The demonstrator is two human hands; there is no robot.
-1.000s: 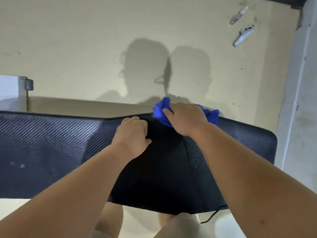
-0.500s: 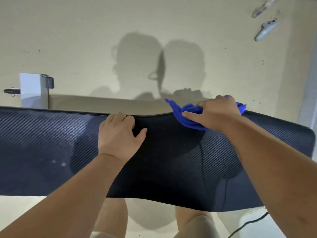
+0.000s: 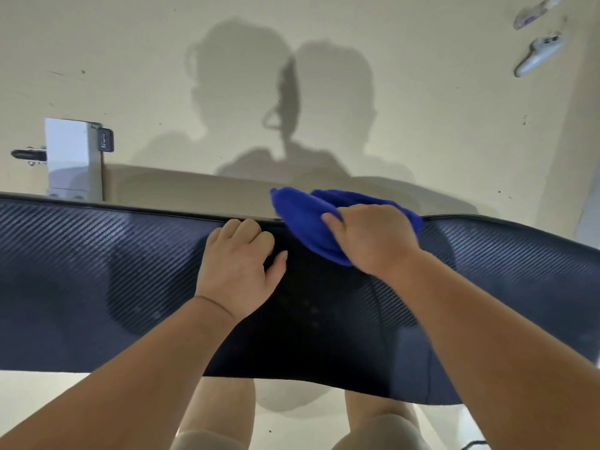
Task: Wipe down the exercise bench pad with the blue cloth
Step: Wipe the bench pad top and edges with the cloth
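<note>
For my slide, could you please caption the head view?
Right hand presses the blue cloth onto the bench pad at its far edge; left hand braces beside it.

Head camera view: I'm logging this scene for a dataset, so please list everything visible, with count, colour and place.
bench pad: one, black woven texture, across the middle
blue cloth: one, at the pad's far edge
white post: one, far left behind the pad
white handheld device: one, floor, top right
small bottle: one, pale, top right corner
left hand: one, resting on the pad
right hand: one, pressing the cloth
</note>
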